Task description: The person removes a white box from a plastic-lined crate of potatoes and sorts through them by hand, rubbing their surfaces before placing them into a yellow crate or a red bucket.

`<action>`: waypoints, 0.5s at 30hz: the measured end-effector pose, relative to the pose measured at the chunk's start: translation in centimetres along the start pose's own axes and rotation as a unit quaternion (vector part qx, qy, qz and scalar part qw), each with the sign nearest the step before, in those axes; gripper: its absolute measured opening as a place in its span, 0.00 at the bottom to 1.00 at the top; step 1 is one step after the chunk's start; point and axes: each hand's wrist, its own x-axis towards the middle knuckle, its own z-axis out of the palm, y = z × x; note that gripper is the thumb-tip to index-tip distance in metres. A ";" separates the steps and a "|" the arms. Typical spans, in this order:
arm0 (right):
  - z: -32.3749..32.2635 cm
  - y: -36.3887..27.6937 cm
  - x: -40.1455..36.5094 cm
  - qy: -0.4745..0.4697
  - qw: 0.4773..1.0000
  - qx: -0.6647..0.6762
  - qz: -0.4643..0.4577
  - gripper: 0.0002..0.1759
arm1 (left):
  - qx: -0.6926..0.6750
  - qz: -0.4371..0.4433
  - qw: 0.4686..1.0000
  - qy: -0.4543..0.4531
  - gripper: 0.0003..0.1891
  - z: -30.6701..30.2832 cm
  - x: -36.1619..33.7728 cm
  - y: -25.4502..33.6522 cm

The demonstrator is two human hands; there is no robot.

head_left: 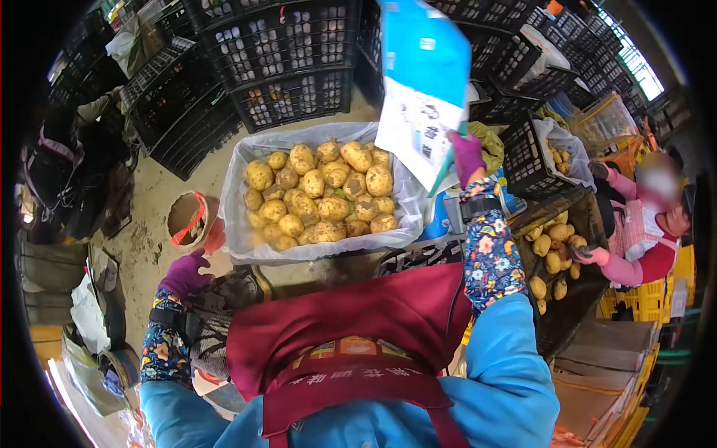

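My right hand (468, 158), in a purple glove, grips the lower edge of a blue-and-white printed sheet (423, 104). The sheet is raised over the back right corner of a crate lined with clear plastic (246, 149). Inside that crate lie many dirt-marked potatoes (314, 183), with a bit of green leaf among them. On the left, my gloved left hand (187, 275) hangs beside my knee, below a bucket with a red handle (196, 224). Its fingers are loosely bent and apart, with nothing visible in them.
Stacked black crates (291, 67) stand behind the potatoes. To the right, another person (635, 231) reaches a gloved hand toward a dark bin of potatoes (553, 257). A black crate with a plastic liner (530, 160) stands beyond it. Flattened cardboard (597, 358) lies at lower right.
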 end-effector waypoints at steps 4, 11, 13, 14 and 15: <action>-6.3 1.2 -1.0 0.082 0.973 0.199 0.081 0.17 | 0.144 0.010 0.987 -0.077 0.20 -4.5 -0.6 5.7; -12.6 11.9 2.0 0.236 0.884 0.321 0.246 0.31 | -0.456 -0.126 0.875 0.100 0.20 -1.6 1.6 -17.5; -13.5 14.7 4.1 0.302 0.901 0.162 0.264 0.33 | -0.720 -0.253 0.628 0.150 0.26 -1.3 0.7 -21.6; -13.3 15.7 4.7 0.332 0.900 0.083 0.271 0.35 | -0.726 -0.212 0.614 0.226 0.25 -2.0 0.2 -21.8; -10.8 13.4 3.5 0.332 0.924 0.072 0.175 0.33 | -0.726 -0.168 0.595 0.300 0.25 -3.0 -0.3 -22.1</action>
